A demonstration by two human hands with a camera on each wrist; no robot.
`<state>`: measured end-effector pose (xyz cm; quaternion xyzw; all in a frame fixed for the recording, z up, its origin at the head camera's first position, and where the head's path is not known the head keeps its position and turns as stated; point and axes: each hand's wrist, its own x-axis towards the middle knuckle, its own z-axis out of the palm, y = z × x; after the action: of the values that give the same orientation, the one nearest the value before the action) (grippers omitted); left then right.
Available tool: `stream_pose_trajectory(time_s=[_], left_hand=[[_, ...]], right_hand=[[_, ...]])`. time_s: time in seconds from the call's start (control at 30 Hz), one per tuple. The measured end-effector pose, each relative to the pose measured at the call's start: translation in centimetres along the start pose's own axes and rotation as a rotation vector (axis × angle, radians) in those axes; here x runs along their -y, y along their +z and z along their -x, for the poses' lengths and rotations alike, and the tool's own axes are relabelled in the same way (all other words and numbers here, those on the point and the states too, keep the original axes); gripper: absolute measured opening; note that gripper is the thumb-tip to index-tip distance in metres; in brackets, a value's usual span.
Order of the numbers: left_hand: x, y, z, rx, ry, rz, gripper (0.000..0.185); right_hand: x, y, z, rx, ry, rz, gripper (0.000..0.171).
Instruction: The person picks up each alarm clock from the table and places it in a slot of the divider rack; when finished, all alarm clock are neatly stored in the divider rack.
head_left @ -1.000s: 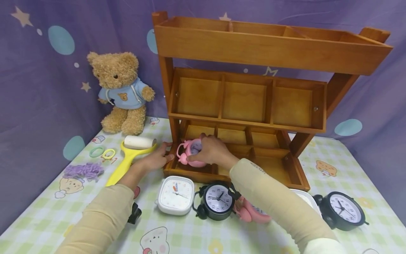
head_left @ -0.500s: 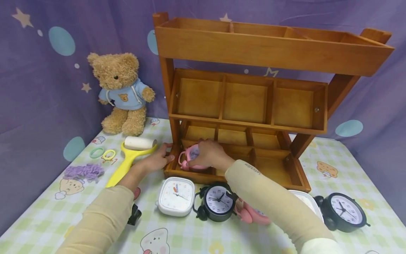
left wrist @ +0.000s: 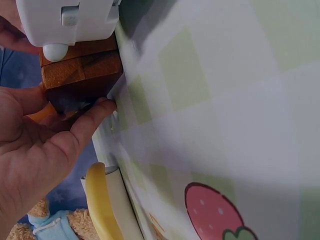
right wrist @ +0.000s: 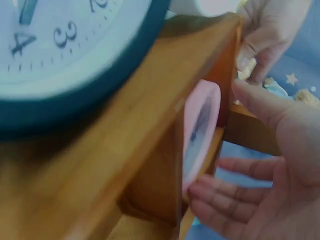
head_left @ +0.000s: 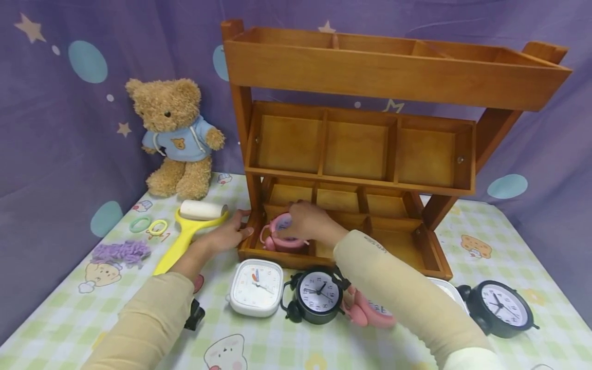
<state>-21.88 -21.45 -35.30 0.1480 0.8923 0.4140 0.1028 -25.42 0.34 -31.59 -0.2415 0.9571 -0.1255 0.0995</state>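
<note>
Two hands work at the lower centre of the head view. The right hand [head_left: 305, 222] curls its fingers [right wrist: 215, 192] round a small pink twin-bell alarm clock [head_left: 279, 234], which sits in the front-left compartment of the bottom tray of a three-tier brown wooden organiser shelf [head_left: 370, 149]. The left hand [head_left: 226, 234] lies with straightened fingers and thumb against the shelf's lower-left corner [left wrist: 80, 80], gripping nothing. Just in front of the shelf, on the green-checked tablecloth [head_left: 259, 344], stand a white square alarm clock [head_left: 256, 286], a black round twin-bell alarm clock [head_left: 318, 294] and a second pink alarm clock [head_left: 367, 311], partly hidden by the right sleeve. Another black round alarm clock [head_left: 503, 307] stands at lower right. Left of the hands lie a yellow-handled lint roller [head_left: 191, 226], two small hair rings [head_left: 149, 225] and a purple fluffy scrunchie [head_left: 121, 252]; a brown teddy bear in a blue hoodie [head_left: 178, 139] sits at upper left.
</note>
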Motion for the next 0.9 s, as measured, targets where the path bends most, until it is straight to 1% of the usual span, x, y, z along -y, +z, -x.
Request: stream_pose_trajectory(time_s=[0.17,0.27,0.5,0.6,0.77,0.9], left_hand=[[-0.2,0.1,-0.2,0.007,-0.001,-0.013,0.050],[-0.3,0.2,-0.3,0.013,-0.009,-0.013,0.051],[-0.2,0.2,-0.1,0.016,-0.025,-0.007,0.052],[-0.2,0.1,0.0,0.020,-0.042,0.002,0.054],[-0.2,-0.1,-0.1,0.024,-0.063,-0.031,0.055],[-0.4,-0.2,-0.1,0.028,-0.080,-0.029,0.055]], right_hand=[[-1.2,-0.7,0.7,0.024,-0.159,-0.066,0.058],[-1.7,-1.0,1.1,0.024,-0.225,-0.065,0.052],[-2.2,-1.8,2.4,0.018,-0.235,-0.041,0.056],[-2.7,-2.3,3.0,-0.001,-0.266,-0.050,0.057],[-4.2,-3.1,4.4,-0.050,-0.318,-0.067,0.057],[-5.7,-3.7,5.7,-0.077,-0.298,-0.080,0.056]])
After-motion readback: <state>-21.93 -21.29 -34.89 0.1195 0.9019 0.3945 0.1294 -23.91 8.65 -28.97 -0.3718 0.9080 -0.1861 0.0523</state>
